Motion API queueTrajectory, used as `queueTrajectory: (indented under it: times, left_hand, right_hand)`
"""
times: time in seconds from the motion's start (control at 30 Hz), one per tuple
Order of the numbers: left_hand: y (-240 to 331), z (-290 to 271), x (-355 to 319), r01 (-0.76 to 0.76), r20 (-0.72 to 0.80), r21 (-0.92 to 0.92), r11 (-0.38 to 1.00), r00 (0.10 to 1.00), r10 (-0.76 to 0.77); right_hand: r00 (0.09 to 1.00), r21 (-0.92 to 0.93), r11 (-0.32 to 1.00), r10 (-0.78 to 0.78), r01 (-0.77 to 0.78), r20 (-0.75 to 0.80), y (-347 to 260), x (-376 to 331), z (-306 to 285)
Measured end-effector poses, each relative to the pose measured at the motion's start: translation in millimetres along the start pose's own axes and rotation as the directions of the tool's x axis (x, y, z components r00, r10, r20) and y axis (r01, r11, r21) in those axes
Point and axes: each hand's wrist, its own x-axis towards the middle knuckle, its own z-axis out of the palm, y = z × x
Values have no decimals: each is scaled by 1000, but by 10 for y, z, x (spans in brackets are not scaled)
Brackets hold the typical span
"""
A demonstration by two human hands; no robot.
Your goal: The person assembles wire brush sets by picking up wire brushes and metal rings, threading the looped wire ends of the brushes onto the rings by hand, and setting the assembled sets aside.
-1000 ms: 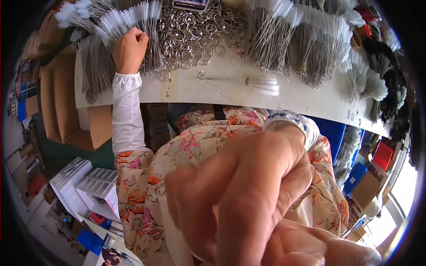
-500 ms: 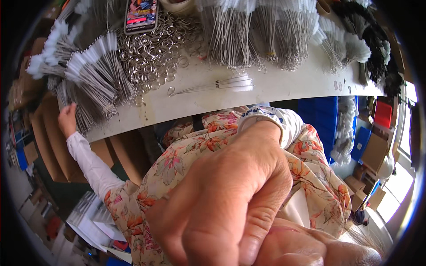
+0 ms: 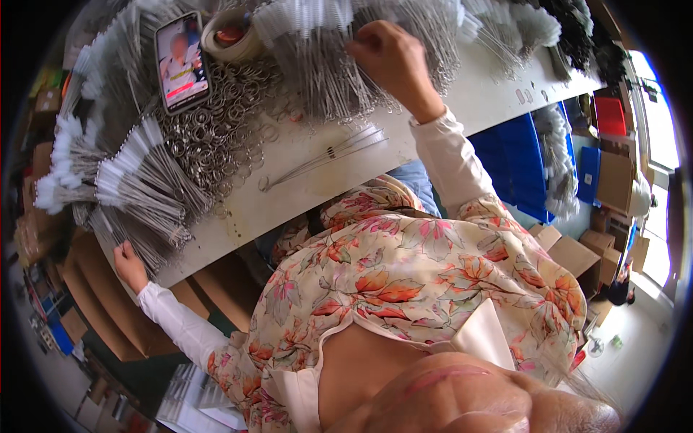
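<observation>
My right hand (image 3: 395, 66) is over the thick bundles of thin wire brushes (image 3: 328, 76) with white bristles and looped stems at the far side of the table. Its fingers are curled and pressed together at the stems; whatever is between them is too small to make out. At the table's left edge, my left hand (image 3: 131, 267) is closed beside the stems of another brush pile (image 3: 141, 191); what its fingers pinch is hidden. A few brushes (image 3: 325, 157) lie together on the near part of the table, with a metal ring (image 3: 263, 184) at their looped ends.
A heap of metal rings (image 3: 209, 137) spreads by a phone (image 3: 182, 65) with a lit screen. Behind it stands a pale round container (image 3: 229, 36). Black-bristled brushes (image 3: 577, 36) lie far right. Blue bins (image 3: 509, 162) stand beneath the table's right side; cardboard boxes (image 3: 108, 303) are below left.
My right hand has gone from close in front of the camera out to the brush bundles. The view has tilted and shifted; my left hand stays by the left pile.
</observation>
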Motion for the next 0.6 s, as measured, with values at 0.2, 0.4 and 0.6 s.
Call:
queueTrajectory:
  times: [0.2, 0.4, 0.6]
  left_hand:
    - [146, -116, 94, 25, 60, -15, 1000, 998, -24]
    - [-104, 25, 196, 299, 8, -434, 850, 945, -328]
    - [768, -515, -20, 108, -320, -717, 689, 827, -462]
  right_hand:
    - [989, -10, 994, 105, -105, 104, 10, 30, 49]
    - [946, 810, 525, 305, -260, 106, -52, 173, -336]
    - [841, 46, 980, 191, -195, -506, 1855, 641, -1406]
